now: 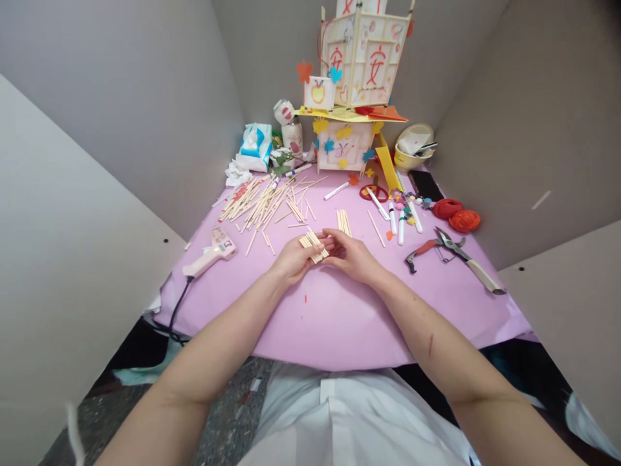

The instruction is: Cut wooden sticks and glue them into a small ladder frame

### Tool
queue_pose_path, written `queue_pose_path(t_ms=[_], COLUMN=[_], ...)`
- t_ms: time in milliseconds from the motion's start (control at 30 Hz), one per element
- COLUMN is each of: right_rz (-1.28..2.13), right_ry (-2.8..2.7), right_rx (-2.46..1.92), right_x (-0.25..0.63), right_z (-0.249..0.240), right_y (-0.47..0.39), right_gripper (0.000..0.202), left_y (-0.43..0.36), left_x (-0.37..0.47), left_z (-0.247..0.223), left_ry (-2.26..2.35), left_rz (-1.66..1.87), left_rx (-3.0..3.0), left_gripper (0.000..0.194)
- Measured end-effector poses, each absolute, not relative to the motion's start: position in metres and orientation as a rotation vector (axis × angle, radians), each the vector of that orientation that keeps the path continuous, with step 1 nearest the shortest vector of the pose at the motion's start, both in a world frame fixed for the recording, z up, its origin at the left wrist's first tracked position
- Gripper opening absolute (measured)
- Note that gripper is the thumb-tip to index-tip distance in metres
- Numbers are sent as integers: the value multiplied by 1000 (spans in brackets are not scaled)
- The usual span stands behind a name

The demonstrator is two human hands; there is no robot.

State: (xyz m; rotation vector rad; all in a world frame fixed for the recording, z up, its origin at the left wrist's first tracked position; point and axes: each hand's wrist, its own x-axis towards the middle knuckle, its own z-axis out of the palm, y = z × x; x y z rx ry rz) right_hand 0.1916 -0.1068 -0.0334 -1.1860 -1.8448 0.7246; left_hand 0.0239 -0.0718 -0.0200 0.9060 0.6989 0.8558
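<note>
My left hand (294,258) is closed on a flat bundle of short wooden sticks (314,246), thumb on top, above the front middle of the table. From the other side my right hand (353,255) curls its fingers at the right end of the same bundle, touching it. Some of its fingertips are hidden. Just beyond the right hand, a small row of sticks (344,222) lies side by side on the cloth. A big loose heap of wooden sticks (262,204) spreads over the left of the table.
At the back stands a tall decorated paper-and-stick lantern (347,142). A corded glue gun (212,252) lies left; pruning shears (458,252) lie right. Markers (401,228), red-handled scissors (373,193), red yarn (464,220), a phone (425,186), a yellow tub (413,147) and tissues (255,146) surround the purple-covered table (334,330).
</note>
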Motion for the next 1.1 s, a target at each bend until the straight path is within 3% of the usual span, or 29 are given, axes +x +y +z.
queue_pose_path(t_ms=[100,267,467,867,1100], right_rz=[726,575,668,786,757], right_ry=[-1853,-1755,-1841,-1885,-1815], right_rx=[-1181,-1100,-1090,-1072,-1187], right_x=[204,210,201,187,180], right_z=[-29,-15,-7,3,0], right_y=[-104,-104,-98,-82,-84], right_gripper=[74,39,29,11,4], left_y=[-71,-71,-68,-64,-65], left_x=[30,34,32,33,34], left_z=[-24,-26,-29,-32,-33], left_ry=[729,829,935,889,897], left_rz=[945,888,862,877,881], left_rx=[1143,1552,1796,1631,1639], left_gripper=[51,76,77,96,93])
